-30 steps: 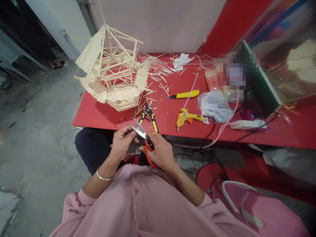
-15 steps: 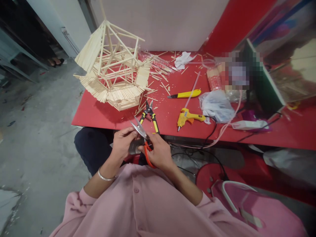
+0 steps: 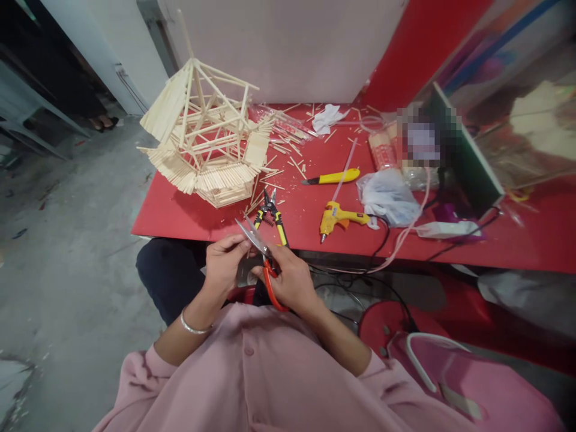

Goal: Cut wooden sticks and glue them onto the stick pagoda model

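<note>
My right hand [image 3: 288, 273] is closed around the orange handles of a pair of scissors [image 3: 255, 239]. The blades stand apart and point up and left, reaching over the fingertips of my left hand [image 3: 224, 264]. That hand is pinched on a small wooden stick [image 3: 248, 253], mostly hidden by fingers and blades. Just beyond, on the table edge, lie yellow-and-black pliers [image 3: 272, 217] with their jaws apart. Behind them at the left stands a pagoda-like model [image 3: 216, 138] built of pale wooden sticks, its roof partly covered.
On the red table [image 3: 180, 219] lie a yellow glue gun [image 3: 337, 217] with a cord, a yellow utility knife [image 3: 335, 177], loose sticks [image 3: 288, 144], a crumpled tissue [image 3: 328, 119] and a plastic bag [image 3: 389, 198]. A green board [image 3: 465, 153] stands at right. Cables hang below the edge.
The view has tilted slightly, so the table things sit a little lower and further left. Both hands keep their hold, with the scissor blades still apart.
</note>
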`<action>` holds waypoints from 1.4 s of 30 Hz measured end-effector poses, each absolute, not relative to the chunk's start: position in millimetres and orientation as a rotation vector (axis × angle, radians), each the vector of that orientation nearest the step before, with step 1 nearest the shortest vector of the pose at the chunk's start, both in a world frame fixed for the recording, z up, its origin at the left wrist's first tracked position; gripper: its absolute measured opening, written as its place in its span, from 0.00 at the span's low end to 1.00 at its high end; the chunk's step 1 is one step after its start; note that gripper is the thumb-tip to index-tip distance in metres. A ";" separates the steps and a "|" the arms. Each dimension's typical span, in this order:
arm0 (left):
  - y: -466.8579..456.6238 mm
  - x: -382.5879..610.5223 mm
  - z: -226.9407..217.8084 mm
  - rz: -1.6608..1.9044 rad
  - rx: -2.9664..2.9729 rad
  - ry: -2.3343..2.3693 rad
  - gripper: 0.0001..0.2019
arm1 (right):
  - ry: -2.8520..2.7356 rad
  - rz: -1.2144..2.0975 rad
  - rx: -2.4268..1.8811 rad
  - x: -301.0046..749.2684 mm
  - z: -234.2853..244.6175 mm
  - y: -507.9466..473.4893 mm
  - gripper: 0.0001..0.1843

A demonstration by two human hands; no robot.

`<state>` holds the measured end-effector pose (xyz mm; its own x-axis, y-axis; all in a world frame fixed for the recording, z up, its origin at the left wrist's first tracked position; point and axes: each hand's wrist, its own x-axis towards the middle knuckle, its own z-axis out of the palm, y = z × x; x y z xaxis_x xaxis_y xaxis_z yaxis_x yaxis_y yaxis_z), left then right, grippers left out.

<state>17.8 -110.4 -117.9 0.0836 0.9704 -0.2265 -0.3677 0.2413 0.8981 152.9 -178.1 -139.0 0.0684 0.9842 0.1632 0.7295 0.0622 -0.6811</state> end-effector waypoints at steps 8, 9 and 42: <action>-114.9 20.1 -113.8 1.177 0.681 1.021 0.14 | -1.675 0.525 -1.545 152.2 -140.8 -177.5 0.22; -115.0 20.4 -112.9 1.172 0.671 1.022 0.14 | -1.672 0.553 -1.539 152.5 -139.4 -177.7 0.22; -99.4 -8.6 -108.2 1.015 1.232 1.123 0.02 | -1.729 0.824 -1.614 161.0 -127.3 -179.3 0.28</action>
<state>-8.6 -99.4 -108.2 0.1744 0.9811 -0.0839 0.0156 0.0824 0.9965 161.0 -179.3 -127.3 -0.0551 0.9981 0.0284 0.6069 0.0561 -0.7928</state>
